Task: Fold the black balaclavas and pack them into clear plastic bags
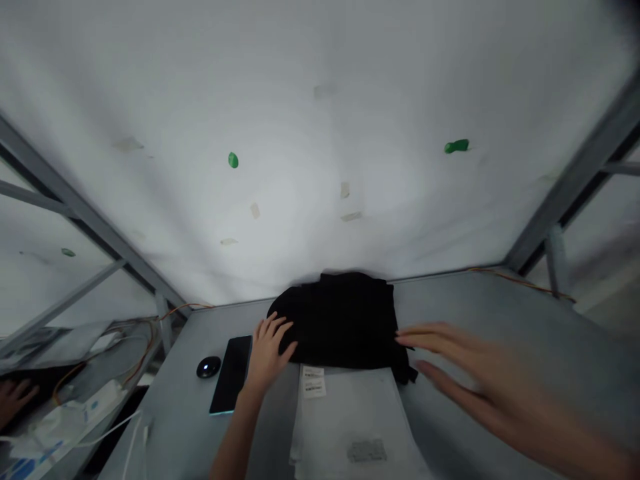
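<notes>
A folded black cloth item [343,320], perhaps a garment, lies on the grey table against the white back wall. My left hand [270,347] rests on its left end with the fingers spread. At its right edge is my right hand [465,367], smeared by motion, with fingers stretched out and thumb apart; whether the fingertips touch the cloth I cannot tell. A small black strap or tag end [409,375] sticks out below that edge. In front of the cloth lies a stack of clear plastic bags [350,417] with white barcode labels [314,383].
Left of my left hand are a dark tablet or phone [233,373] and a round black device [209,367] with a small light. Grey metal posts [565,187] frame both sides. Past the left post, another person's hand [15,400] lies on dark cloth, near power strips [103,400] and cables.
</notes>
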`<state>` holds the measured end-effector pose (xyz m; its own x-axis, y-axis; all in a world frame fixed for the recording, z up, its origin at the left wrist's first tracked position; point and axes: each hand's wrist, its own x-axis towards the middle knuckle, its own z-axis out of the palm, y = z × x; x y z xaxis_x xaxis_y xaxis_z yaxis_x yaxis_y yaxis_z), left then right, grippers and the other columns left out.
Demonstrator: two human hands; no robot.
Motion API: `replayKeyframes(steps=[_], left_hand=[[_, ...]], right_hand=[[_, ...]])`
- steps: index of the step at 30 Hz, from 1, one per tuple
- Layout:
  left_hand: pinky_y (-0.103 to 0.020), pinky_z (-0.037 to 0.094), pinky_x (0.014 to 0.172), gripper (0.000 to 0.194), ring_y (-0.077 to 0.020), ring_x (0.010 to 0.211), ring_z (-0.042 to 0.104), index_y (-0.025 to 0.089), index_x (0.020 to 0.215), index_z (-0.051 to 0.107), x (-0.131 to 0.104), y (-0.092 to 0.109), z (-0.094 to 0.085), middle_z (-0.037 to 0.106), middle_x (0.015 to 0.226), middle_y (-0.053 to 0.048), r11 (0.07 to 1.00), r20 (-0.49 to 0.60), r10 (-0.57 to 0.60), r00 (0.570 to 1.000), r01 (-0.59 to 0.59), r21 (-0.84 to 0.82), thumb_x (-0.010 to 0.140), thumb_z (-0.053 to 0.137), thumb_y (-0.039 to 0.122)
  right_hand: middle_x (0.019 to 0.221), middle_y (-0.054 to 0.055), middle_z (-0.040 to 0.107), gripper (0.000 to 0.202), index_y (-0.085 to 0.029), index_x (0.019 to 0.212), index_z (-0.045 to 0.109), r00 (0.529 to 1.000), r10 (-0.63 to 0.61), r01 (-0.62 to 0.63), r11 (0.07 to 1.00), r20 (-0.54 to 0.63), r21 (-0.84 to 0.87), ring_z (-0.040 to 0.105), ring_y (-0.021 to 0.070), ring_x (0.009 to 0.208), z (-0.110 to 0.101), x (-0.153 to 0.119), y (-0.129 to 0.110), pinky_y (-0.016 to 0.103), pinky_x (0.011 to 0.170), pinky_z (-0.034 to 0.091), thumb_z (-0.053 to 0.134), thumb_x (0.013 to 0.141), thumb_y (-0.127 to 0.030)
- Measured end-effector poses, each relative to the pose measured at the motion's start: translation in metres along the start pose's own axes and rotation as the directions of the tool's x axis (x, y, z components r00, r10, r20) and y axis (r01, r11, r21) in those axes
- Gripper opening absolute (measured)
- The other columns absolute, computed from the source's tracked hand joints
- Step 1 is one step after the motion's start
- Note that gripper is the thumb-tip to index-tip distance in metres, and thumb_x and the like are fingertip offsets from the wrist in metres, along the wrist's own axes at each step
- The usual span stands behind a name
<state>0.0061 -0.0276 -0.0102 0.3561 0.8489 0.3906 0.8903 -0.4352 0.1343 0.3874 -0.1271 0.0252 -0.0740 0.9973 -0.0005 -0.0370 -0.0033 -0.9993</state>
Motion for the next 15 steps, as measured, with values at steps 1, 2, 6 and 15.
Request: replayKeyframes(steps=[1,2,6,15], left_hand=[[-0.052,0.029,0.115,0.030,-0.0283,0.132,0.047,0.025,0.120,0.062,0.000,-0.003,-0.002,0.065,0.122,-0.007,1.000,0.013,0.011,1.000,-0.011,-0.026,0.091,0.058,0.032],[-0.052,0.030,0.114,0.026,-0.0273,0.126,0.052,0.026,0.114,0.065,0.000,-0.006,-0.004,0.067,0.114,-0.006,0.998,0.027,0.022,0.999,-0.021,-0.055,0.091,0.059,0.034],[-0.050,0.036,0.109,0.023,-0.0228,0.105,0.061,0.029,0.112,0.066,0.000,-0.016,-0.008,0.067,0.098,-0.002,0.987,0.055,0.036,0.998,-0.027,-0.157,0.091,0.059,0.034],[-0.051,0.038,0.109,0.010,-0.0256,0.124,0.056,0.026,0.088,0.062,-0.010,-0.018,-0.015,0.071,0.111,-0.004,0.930,-0.024,-0.012,1.000,0.003,-0.368,0.092,0.054,0.028]], right_hand=[[0.132,0.005,0.062,0.034,-0.033,0.117,0.068,0.995,-0.072,0.080,0.986,0.064,-0.144,0.055,0.0293,0.121,0.005,0.017,0.002,0.048,0.107,0.042,0.074,0.083,-0.031],[0.134,0.004,0.061,0.038,-0.034,0.119,0.068,0.981,-0.139,0.174,0.937,0.135,-0.303,0.054,0.0310,0.124,0.010,0.032,0.009,0.050,0.109,0.038,0.072,0.082,-0.028],[0.138,0.006,0.060,0.042,-0.029,0.128,0.061,0.929,-0.267,0.370,0.625,0.257,-0.687,0.053,0.0317,0.127,0.012,0.069,0.064,0.055,0.104,0.042,0.057,0.087,-0.021],[0.118,0.006,0.068,0.020,-0.029,0.106,0.062,0.858,-0.510,0.424,0.630,0.065,-0.651,0.061,0.0248,0.117,-0.023,0.073,0.101,0.044,0.097,0.051,0.043,0.097,-0.029]])
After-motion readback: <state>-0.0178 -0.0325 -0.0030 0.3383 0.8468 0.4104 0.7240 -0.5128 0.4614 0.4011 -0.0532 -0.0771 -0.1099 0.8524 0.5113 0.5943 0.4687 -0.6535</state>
